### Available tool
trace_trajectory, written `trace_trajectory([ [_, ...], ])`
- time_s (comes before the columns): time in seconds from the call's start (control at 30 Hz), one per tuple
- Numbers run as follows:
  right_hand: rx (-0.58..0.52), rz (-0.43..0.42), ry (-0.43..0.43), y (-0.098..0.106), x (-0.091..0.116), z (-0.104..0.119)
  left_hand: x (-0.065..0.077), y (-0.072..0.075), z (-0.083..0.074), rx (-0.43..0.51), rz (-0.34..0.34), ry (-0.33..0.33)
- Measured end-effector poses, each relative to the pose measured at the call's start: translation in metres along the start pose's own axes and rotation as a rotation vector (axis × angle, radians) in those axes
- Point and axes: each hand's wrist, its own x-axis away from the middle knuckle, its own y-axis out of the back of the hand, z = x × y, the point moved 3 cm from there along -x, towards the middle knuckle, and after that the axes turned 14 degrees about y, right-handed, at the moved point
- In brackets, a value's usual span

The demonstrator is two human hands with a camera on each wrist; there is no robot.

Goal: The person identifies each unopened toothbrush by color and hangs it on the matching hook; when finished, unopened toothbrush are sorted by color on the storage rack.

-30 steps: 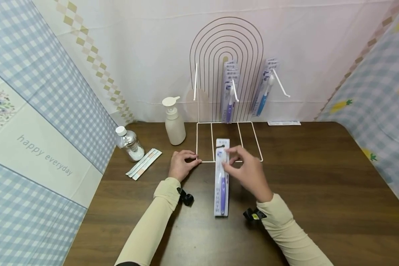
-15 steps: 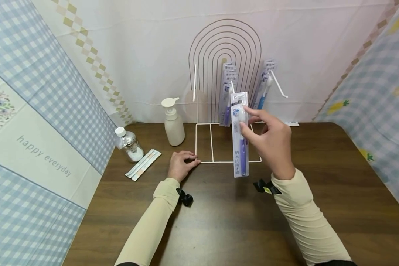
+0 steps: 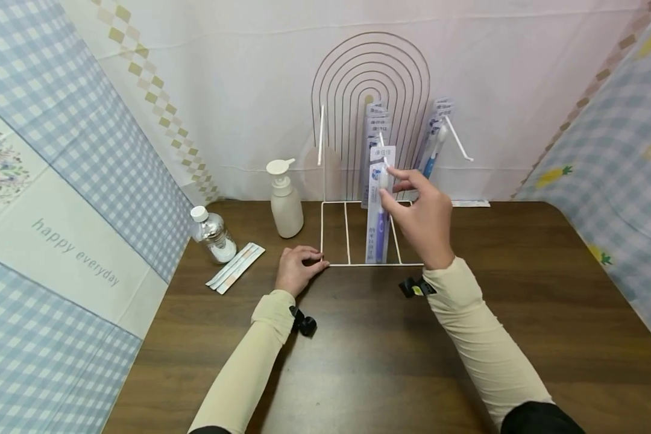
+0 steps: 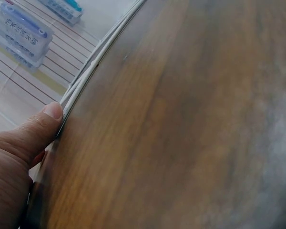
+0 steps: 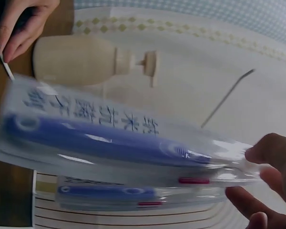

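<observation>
My right hand (image 3: 425,220) pinches a purple toothbrush in its clear blister pack (image 3: 378,232) near the upper end. The pack hangs upright in front of the middle hook (image 3: 381,138) of a white wire rack (image 3: 336,264), and the hook's tip shows at its hang hole. Behind it, several packed toothbrushes (image 3: 376,123) hang on that same hook. In the right wrist view the held pack (image 5: 95,138) lies across the picture. My left hand (image 3: 297,270) grips the rack's front left corner, its thumb (image 4: 50,114) on the wire in the left wrist view.
Packed blue toothbrushes (image 3: 434,141) hang on the right hook. The left hook (image 3: 321,135) is bare. A pump bottle (image 3: 286,208), a clear bottle with a white cap (image 3: 214,235) and slim packets (image 3: 235,267) stand or lie at left. Another slim packet (image 3: 471,204) lies behind, at right.
The right hand has lifted the toothbrush pack from low over the table, first up and to the right, then slightly left to the middle hook. The left hand stays on the rack.
</observation>
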Motion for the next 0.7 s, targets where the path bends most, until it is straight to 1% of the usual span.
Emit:
trace_trajectory([
  [0.17, -0.01, -0.02, -0.046, -0.02, -0.01, -0.017, 0.0, 0.0, 0.0, 0.0, -0.007, -0.006],
  [0.27, -0.002, -0.03, -0.072, -0.028, -0.015, -0.025, 0.0, -0.001, 0.0, 0.0, -0.01, -0.014],
  [0.43, 0.035, -0.036, -0.078, -0.035, -0.021, -0.035, 0.0, -0.002, 0.001, 0.0, -0.017, -0.019],
  [0.7, 0.034, -0.017, -0.09, -0.039, -0.024, -0.04, 0.0, 0.001, -0.001, 0.012, -0.013, -0.016],
])
